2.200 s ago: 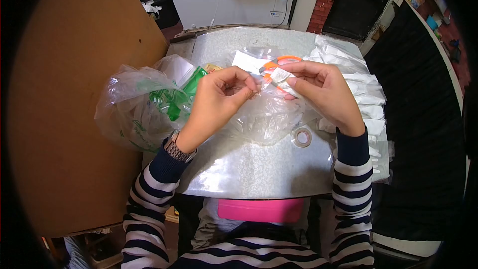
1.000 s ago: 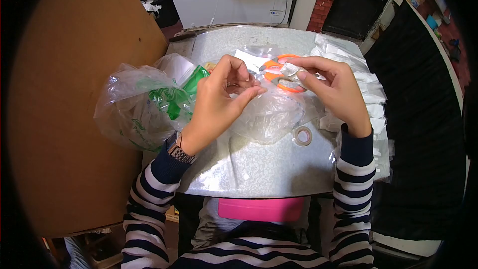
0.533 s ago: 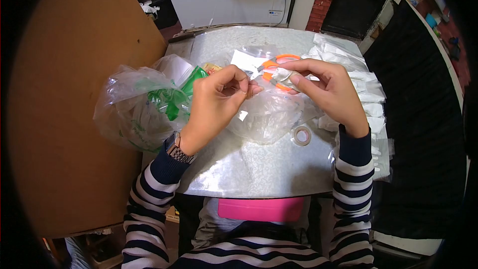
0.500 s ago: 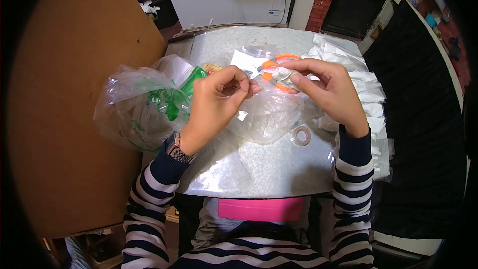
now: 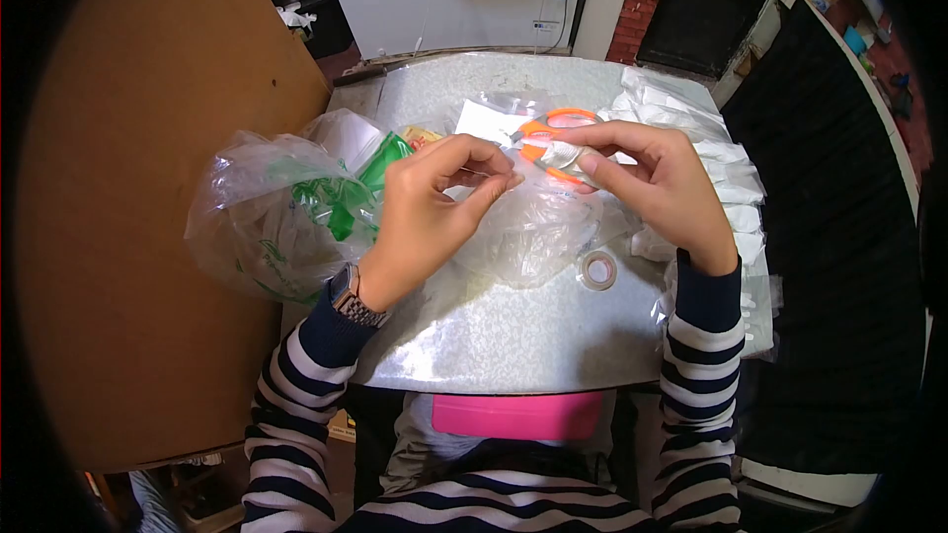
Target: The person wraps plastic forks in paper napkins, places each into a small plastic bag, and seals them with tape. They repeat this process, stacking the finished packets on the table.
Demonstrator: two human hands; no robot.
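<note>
left hand (image 5: 434,205) pinching, too fine to see what; right hand (image 5: 664,178) gripping a white scrap (image 5: 565,155), right in front of the scissors (image 5: 536,127)! clear plastic (image 5: 538,242) beneath, tape (image 5: 587,277) flat just beside it on the surface (image 5: 513,341), bag (image 5: 232,202) at left, white pieces (image 5: 733,188) along the right.

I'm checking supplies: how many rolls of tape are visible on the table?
1: the tape roll lies on the table, beside the clear plastic bag. Others may be hidden underneath it.
</note>
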